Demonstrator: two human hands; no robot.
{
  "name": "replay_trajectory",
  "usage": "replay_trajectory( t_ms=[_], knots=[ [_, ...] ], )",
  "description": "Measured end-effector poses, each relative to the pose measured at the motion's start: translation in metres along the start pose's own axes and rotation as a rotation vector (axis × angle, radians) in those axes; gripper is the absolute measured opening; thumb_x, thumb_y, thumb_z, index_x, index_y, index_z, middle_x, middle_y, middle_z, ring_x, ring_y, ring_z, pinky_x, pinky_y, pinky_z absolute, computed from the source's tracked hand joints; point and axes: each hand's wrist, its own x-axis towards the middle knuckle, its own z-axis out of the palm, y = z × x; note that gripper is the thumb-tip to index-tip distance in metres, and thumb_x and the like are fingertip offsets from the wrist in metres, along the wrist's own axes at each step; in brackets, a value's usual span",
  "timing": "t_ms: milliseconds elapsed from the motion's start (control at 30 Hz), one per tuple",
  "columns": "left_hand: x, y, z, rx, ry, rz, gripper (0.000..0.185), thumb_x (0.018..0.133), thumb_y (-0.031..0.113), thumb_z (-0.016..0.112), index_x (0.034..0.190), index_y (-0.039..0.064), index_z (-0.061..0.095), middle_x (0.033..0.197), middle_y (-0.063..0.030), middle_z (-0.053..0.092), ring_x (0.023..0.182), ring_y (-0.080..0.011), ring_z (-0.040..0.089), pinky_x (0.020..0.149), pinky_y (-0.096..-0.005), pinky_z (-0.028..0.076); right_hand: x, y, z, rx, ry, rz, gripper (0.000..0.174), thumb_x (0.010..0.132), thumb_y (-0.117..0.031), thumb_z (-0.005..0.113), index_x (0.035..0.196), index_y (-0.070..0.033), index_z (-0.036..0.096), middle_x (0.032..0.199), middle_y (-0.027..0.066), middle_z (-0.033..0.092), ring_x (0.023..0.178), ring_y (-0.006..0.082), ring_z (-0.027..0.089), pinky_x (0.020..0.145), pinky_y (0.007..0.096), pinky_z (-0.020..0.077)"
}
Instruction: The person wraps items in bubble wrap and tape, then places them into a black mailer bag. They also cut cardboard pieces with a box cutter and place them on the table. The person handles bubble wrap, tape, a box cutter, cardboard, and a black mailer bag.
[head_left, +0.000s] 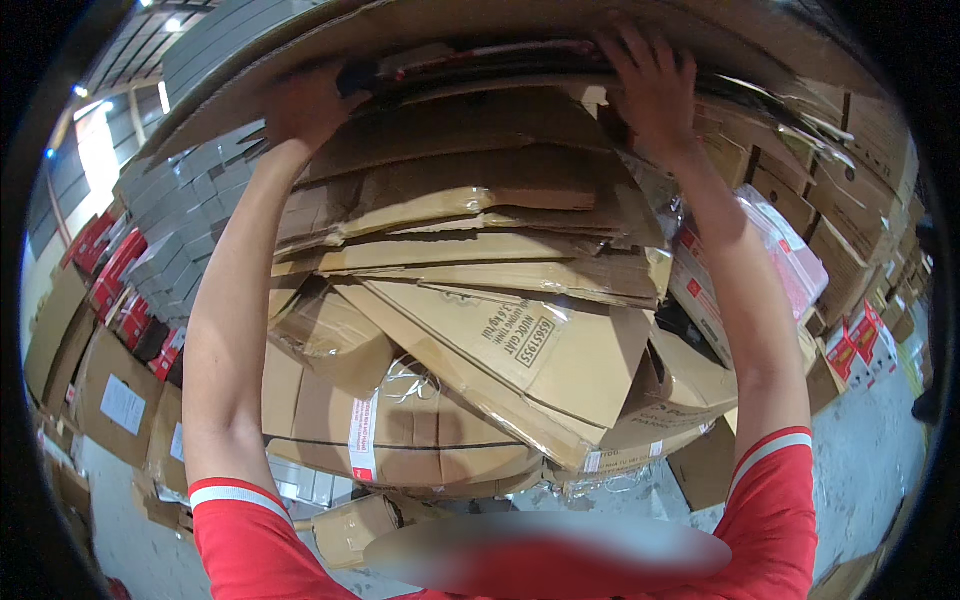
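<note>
Both arms reach up to a large flattened cardboard sheet (480, 22) that spans the top of the view. My left hand (311, 105) lies in shadow at its underside, beside a small dark object; its fingers are hard to make out. My right hand (652, 86) has its fingers spread against the stacked cardboard's upper layers. A thin reddish strip (502, 52) runs between the hands. Below them is a pile of flattened cardboard boxes (465, 255), with a printed cardboard piece (525, 345) lying aslant in front. Whether either hand grips anything cannot be seen.
Strapped cardboard (420, 435) lies under the pile, near my body. Grey boxes (165, 262) and red boxes (120, 262) stand at the left, with brown cartons (847, 225) at the right. A pink-and-white package (787, 255) sits beside my right forearm. Concrete floor (862, 450) shows at the lower right.
</note>
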Motion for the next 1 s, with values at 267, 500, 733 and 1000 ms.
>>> replay_trajectory(
  t_ms=[267,500,733,1000],
  knots=[
    [-0.095,0.049,-0.03,-0.358,-0.235,0.23,0.029,0.073,0.018,0.076,0.098,0.007,0.068,0.093,-0.0127,0.062,0.09,-0.0376,0.063,0.076,-0.0458,0.051,0.027,0.004,-0.009,0.094,0.064,-0.069,0.074,0.073,-0.03,0.079,0.141,-0.016,0.053,0.148,0.0091,0.04,0.131,0.0359,0.039,0.108,0.0563,0.0328],
    [-0.089,0.053,0.011,-0.512,-0.325,0.342,0.041,0.073,0.033,0.082,0.103,0.008,0.068,0.098,-0.0107,0.063,0.092,-0.0338,0.065,0.078,-0.0436,0.052,0.042,0.007,-0.012,0.032,0.04,-0.078,0.077,0.072,-0.04,0.079,0.141,-0.017,0.053,0.147,0.0083,0.04,0.131,0.0355,0.039,0.107,0.0552,0.0349],
    [-0.057,0.069,0.001,-0.217,0.054,0.32,0.041,0.063,0.028,0.085,0.095,0.013,0.064,0.089,-0.0066,0.064,0.082,-0.0297,0.066,0.066,-0.0413,0.055,0.036,0.017,-0.002,-0.017,0.025,-0.098,0.08,0.067,-0.022,0.081,0.141,-0.029,0.052,0.147,-0.0028,0.04,0.125,0.0246,0.046,0.098,0.0483,0.0413],
    [0.011,0.024,-0.008,0.222,0.098,0.254,0.038,0.083,0.039,0.074,0.113,0.015,0.07,0.119,-0.0124,0.067,0.078,-0.0331,0.072,0.066,-0.0431,0.059,0.035,0.016,0.0,-0.056,0.169,-0.185,0.055,0.074,-0.034,0.078,0.124,-0.016,0.066,0.142,0.0074,0.047,0.126,0.0308,0.044,0.103,0.0535,0.0374]
  ],
)
